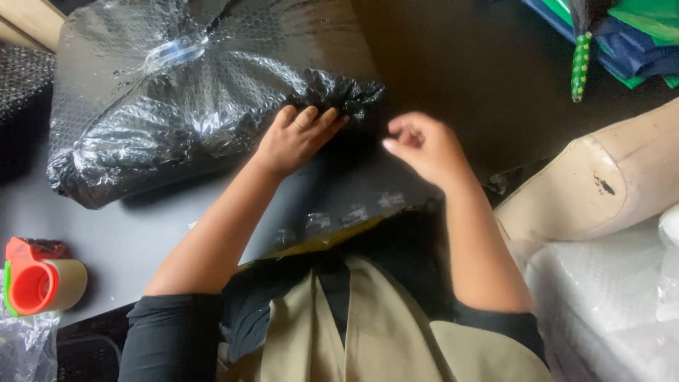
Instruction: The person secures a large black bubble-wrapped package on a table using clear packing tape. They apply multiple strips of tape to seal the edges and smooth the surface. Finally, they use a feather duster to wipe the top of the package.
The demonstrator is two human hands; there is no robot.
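Note:
A large parcel wrapped in black bubble wrap lies on the dark grey table. My left hand, with a ring on one finger, lies flat on the parcel's near right corner, pressing the wrap down. My right hand hovers just to the right of the parcel, fingers loosely curled with thumb and forefinger close together; whether it holds anything I cannot tell. Several short strips of clear tape stick along the table's near edge between my arms.
A red and orange tape dispenser with a tan roll sits at the near left. A beige mannequin form leans at the right above clear bubble wrap. Blue and green fabric lies at the far right.

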